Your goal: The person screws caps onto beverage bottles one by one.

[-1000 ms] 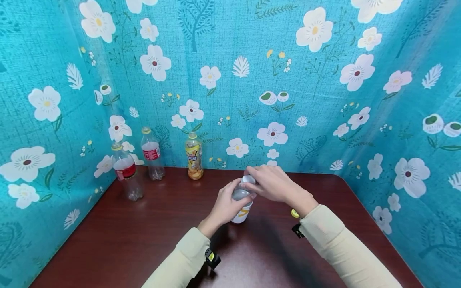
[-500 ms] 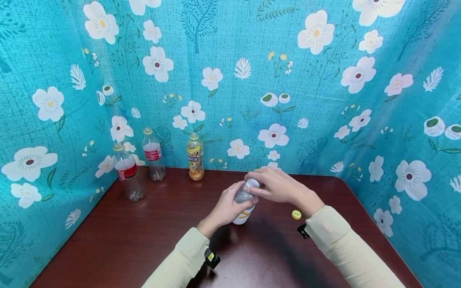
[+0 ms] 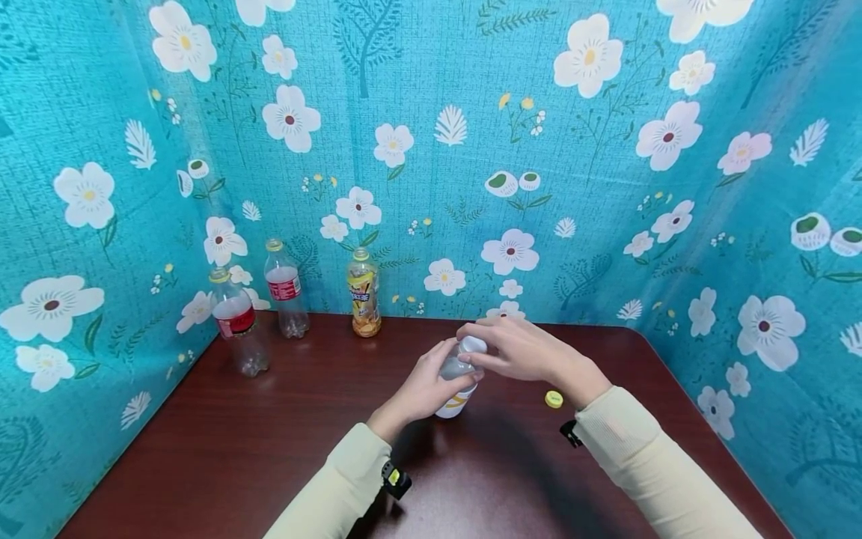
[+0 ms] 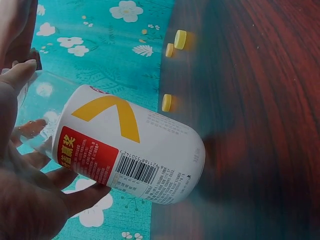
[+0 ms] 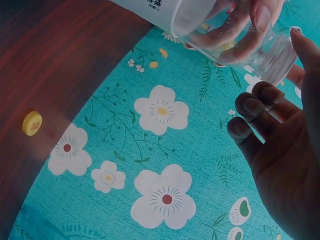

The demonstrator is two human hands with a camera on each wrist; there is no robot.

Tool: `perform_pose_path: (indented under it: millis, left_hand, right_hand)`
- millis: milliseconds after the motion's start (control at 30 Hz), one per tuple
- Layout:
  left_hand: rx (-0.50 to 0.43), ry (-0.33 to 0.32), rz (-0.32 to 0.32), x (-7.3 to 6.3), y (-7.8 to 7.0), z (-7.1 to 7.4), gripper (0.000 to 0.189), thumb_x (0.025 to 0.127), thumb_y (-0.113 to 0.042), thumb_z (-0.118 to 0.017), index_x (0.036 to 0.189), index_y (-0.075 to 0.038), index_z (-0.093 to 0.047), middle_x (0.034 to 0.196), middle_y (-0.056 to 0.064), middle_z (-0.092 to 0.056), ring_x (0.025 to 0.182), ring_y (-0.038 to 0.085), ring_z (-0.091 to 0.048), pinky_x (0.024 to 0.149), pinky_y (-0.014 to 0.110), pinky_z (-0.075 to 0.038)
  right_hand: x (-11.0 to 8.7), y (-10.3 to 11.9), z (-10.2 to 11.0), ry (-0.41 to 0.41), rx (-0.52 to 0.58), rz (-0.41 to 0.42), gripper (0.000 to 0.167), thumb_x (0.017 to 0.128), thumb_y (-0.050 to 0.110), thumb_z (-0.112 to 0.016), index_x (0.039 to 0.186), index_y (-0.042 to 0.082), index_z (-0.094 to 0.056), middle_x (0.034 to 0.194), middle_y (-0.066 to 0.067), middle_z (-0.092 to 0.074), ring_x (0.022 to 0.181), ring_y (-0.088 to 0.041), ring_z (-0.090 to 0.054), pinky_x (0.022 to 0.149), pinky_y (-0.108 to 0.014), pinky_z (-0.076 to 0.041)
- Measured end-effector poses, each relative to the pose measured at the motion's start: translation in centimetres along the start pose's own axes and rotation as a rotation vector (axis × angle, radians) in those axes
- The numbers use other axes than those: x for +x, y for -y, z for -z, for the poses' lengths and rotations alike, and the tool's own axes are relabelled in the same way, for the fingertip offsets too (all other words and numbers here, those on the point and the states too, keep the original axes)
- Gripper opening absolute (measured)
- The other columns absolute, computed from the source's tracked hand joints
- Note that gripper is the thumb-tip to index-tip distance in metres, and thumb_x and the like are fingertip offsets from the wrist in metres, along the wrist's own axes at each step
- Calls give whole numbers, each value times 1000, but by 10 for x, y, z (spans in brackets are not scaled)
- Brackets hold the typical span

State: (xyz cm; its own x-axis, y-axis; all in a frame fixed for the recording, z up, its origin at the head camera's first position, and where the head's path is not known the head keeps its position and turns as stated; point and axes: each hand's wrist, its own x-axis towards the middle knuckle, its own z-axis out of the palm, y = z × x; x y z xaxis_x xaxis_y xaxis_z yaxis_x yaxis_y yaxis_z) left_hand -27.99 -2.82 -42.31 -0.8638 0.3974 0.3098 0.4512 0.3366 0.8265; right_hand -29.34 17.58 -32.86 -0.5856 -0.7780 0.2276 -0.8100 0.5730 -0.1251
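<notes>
Fingers curled round it, the left hand (image 3: 423,383) holds the white-labelled bottle (image 4: 122,145) over the table (image 3: 269,442), while the right hand (image 3: 517,349), arched above, pinches its pale top (image 3: 474,344).

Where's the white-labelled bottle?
The white-labelled bottle is just below and right of the head view's centre, left hand round it, right hand at its top.

Looks like a little curtained-off tabletop setup tbh, since turquoise floral cloth (image 3: 431,195) hangs round the back and both sides of a dark reddish-brown table (image 3: 202,449), though I can't tell what room it's in.
</notes>
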Motion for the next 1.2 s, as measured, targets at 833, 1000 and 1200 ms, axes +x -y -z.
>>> perform_pose_path:
  millis: [833, 1000, 1200]
  left_hand:
    - [-9, -78, -52, -1, 6, -7, 57, 96, -36, -74, 145, -20, -51, 132, -2, -62, 108, 15, -64, 88, 33, -56]
    - [1, -114, -67, -2, 2, -8, 54, 96, -31, -73, 144, -16, -52, 133, 3, -63, 109, 19, -65, 88, 39, -57]
    - [19, -135, -53, -3, -1, -12, 54, 97, -32, -72, 144, -15, -51, 134, 3, -62, 111, 20, -65, 89, 41, -58]
  right_hand:
    - [-2, 1, -16, -134, 40, -59, 30, 97, 38, -71, 119, 18, -66, 92, 9, -66, 73, -11, -60, 61, -22, -49]
    - [-2, 6, -21, -211, 30, -89, 27, 97, 39, -70, 113, 17, -65, 86, 10, -65, 71, -10, -59, 59, -24, -47]
    - [-3, 12, -22, -244, 27, -163, 26, 97, 41, -69, 109, 18, -65, 83, 9, -64, 68, -6, -54, 57, -26, -44]
